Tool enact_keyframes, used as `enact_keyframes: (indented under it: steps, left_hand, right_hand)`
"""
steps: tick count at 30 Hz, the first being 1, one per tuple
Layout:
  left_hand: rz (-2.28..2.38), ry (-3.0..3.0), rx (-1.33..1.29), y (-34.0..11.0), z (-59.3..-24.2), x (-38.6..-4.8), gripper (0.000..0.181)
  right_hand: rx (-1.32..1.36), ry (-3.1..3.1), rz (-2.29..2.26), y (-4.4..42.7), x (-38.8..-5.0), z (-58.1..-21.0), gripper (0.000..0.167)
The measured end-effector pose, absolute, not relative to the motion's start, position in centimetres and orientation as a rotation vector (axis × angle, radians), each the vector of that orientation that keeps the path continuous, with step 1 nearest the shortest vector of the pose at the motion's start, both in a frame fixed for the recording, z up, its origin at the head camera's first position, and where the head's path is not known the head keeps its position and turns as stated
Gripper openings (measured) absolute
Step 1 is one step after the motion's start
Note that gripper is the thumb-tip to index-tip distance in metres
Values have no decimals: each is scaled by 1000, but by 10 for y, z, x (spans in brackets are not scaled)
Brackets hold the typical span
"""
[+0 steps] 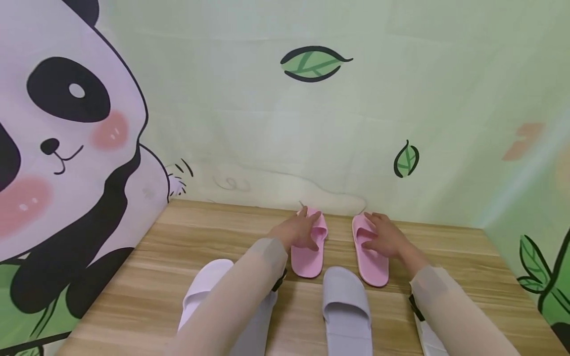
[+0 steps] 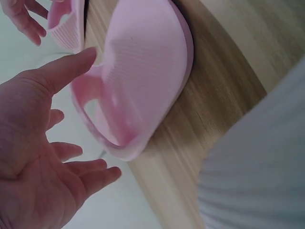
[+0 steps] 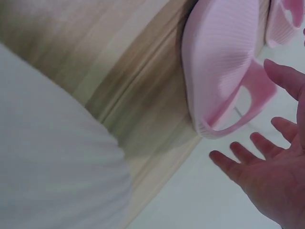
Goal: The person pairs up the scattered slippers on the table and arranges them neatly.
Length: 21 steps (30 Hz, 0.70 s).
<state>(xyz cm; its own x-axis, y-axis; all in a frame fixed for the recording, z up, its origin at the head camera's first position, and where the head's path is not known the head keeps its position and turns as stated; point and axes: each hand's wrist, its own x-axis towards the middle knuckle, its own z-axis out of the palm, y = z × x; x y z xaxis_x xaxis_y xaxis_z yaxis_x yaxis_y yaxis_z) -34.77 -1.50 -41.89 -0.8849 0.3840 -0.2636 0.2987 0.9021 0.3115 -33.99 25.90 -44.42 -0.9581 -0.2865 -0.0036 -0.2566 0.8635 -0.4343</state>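
Two pink slippers stand apart on the wooden surface near the back wall. Over the left pink slipper (image 1: 307, 265) is my left hand (image 1: 297, 231), its fingers spread around the strap. In the left wrist view that hand (image 2: 40, 143) is beside the strap, thumb and fingers apart, and does not grip it. My right hand (image 1: 386, 238) hovers likewise over the right pink slipper (image 1: 375, 269). The right wrist view shows its fingers spread beside that slipper's strap, with a gap between hand (image 3: 274, 167) and slipper (image 3: 219, 67).
Nearer to me lie a grey slipper (image 1: 347, 296), a whitish slipper (image 1: 213, 274) and a grey one (image 1: 256, 329) partly behind my left sleeve. Another pale slipper (image 1: 432, 341) is mostly hidden by my right sleeve. A green printed wall (image 1: 249, 113) with a panda closes off the back.
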Motion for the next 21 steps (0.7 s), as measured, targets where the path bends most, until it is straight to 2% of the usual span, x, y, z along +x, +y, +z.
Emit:
enact_keyframes:
  steps: [10,15,21]
  left_hand:
    - [330,2701,402,-11,-413,-318,127]
    - [339,2690,392,-10,-418,-312,139]
    - [338,2696,385,-10,-420,-309,142]
  right_hand:
    - [-315,2828,-633,254,-315,-436,118]
    - [-315,2772,-629,251,-308,-435,123]
    - [-293,2761,-643,246,-305,-435,125]
